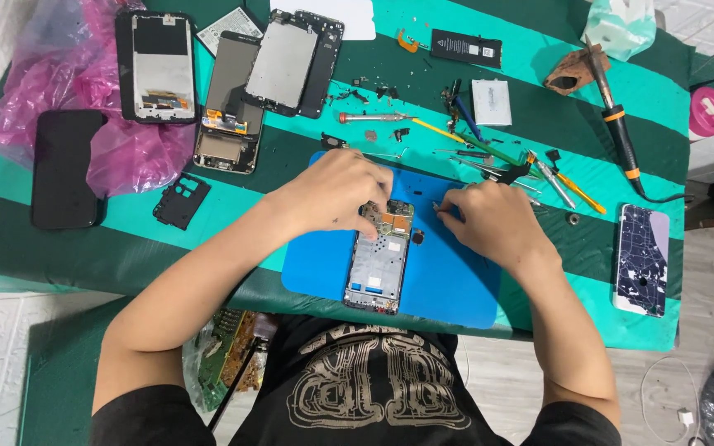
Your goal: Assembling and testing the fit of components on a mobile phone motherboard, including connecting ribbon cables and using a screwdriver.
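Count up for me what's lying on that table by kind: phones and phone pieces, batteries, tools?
Opened phone frame under the hands, left hand, right hand: 1
Other phone bodies and screens, such as the cracked phone: 5
Small black cover piece: 1
Batteries, black and silver: 2
Soldering iron: 1
Blue work mat: 1
Small hand tools: a heap, too tangled to count
Total counted: 11

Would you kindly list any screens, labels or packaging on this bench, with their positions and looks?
Dark phone screen: far left, on the pink bag, black rounded rectangle.
Cracked phone: right edge, dark with white cracks.
Battery: top centre, black, small white label.
Pink plastic bag: top left, crumpled, translucent.
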